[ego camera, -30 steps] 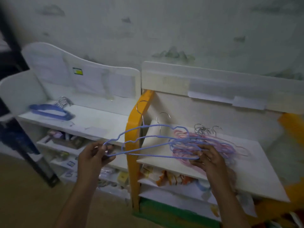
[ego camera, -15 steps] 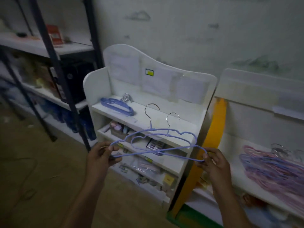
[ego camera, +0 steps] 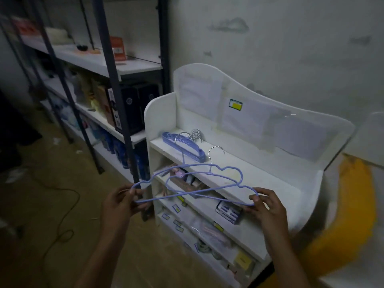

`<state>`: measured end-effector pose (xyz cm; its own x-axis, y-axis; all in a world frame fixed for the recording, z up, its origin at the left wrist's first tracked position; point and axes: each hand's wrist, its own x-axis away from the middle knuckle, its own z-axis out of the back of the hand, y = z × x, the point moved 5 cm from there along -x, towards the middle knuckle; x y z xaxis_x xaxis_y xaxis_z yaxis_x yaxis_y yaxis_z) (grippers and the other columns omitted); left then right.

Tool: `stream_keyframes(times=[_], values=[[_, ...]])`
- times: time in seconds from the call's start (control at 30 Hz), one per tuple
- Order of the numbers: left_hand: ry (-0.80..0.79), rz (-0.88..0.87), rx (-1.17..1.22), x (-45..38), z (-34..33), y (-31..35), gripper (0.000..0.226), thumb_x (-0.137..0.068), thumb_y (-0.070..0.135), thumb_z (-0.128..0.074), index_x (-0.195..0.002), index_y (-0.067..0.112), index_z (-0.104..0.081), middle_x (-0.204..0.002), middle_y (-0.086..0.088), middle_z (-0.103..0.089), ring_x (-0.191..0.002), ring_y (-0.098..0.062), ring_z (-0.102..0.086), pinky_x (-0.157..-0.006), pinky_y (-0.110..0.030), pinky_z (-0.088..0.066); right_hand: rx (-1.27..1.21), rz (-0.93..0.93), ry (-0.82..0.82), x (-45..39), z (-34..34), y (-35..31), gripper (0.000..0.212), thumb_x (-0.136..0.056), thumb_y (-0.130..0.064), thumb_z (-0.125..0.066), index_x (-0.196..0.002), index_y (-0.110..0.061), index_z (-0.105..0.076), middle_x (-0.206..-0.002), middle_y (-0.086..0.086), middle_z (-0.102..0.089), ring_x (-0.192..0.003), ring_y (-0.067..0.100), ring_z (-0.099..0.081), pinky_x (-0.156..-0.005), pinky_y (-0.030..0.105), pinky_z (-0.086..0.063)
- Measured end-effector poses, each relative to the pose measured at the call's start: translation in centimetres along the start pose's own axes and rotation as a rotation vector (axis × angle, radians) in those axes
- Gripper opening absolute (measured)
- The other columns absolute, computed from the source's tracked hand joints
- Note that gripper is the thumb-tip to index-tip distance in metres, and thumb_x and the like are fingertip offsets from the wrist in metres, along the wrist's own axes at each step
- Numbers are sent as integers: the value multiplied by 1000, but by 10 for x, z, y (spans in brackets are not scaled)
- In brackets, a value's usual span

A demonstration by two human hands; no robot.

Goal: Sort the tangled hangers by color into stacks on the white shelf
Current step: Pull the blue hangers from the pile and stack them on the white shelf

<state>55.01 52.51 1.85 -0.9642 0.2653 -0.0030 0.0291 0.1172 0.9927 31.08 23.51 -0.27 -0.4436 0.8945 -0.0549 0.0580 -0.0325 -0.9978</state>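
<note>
Two blue wire hangers (ego camera: 228, 170) with silver hooks are held flat between my hands, in front of the white shelf (ego camera: 245, 169). My left hand (ego camera: 121, 201) pinches their left ends. Their right ends are gripped by my right hand (ego camera: 267, 206). A stack of blue hangers (ego camera: 182, 145) lies on the left part of the shelf's top board, hooks toward the back panel. The held hangers hover lower and nearer than that stack, over the shelf's front edge.
A dark metal rack (ego camera: 116, 84) with boxes stands to the left of the white shelf. A cable (ego camera: 62, 206) loops on the floor. An orange-sided unit (ego camera: 349, 208) stands at the right. Small items fill the white shelf's lower boards.
My view and both hands swung left, away from the tangled pink and blue pile on the orange unit. The two blue hangers came along and now hang before the white shelf.
</note>
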Motion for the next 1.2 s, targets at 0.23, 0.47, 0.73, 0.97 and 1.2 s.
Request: stream_keyframes(times=[0.23,0.47,0.73,0.97,1.2], values=[[66,-33,-22,-73,-29,17,16,-100,5,-45,-106,6,-60,-91,-13,-67,-58,-13,-69,-58,-26,-60,-88,5,-77,-95,-46,2,13,-95,-5,-58,-104,-11,-65,-101,24,-62,-76,42,-70,-68,30,-60],[95,-63,-47,-123,-65,24,17,-100,4,-45,-110,2,-58,-91,-13,-66,-56,-12,-68,-58,-24,-60,-152,-4,-82,-160,-70,12,13,-95,-6,-58,-103,-13,-65,-99,19,-63,-71,29,-72,-74,34,-61],[48,-12,-98,-182,-84,11,17,-100,8,-47,-107,10,-62,-96,-13,-69,-70,-21,-71,-65,-33,-62,-157,-54,-14,-197,-84,31,14,-95,-6,-59,-102,-16,-66,-101,18,-64,-72,31,-73,-74,33,-61],[-9,-15,-125,-257,-87,1,16,-100,7,-47,-105,6,-63,-95,-20,-68,-66,-29,-70,-63,-36,-62,-196,-39,66,-225,-125,46,13,-93,-3,-60,-102,-11,-65,-102,23,-63,-72,31,-72,-71,32,-61],[-110,27,-92,-359,-96,-12,14,-100,6,-48,-106,-1,-59,-92,-19,-68,-59,-21,-70,-55,-28,-60,-197,-55,188,-246,-186,76,13,-93,0,-59,-100,-10,-65,-101,26,-62,-69,28,-71,-72,35,-61]])
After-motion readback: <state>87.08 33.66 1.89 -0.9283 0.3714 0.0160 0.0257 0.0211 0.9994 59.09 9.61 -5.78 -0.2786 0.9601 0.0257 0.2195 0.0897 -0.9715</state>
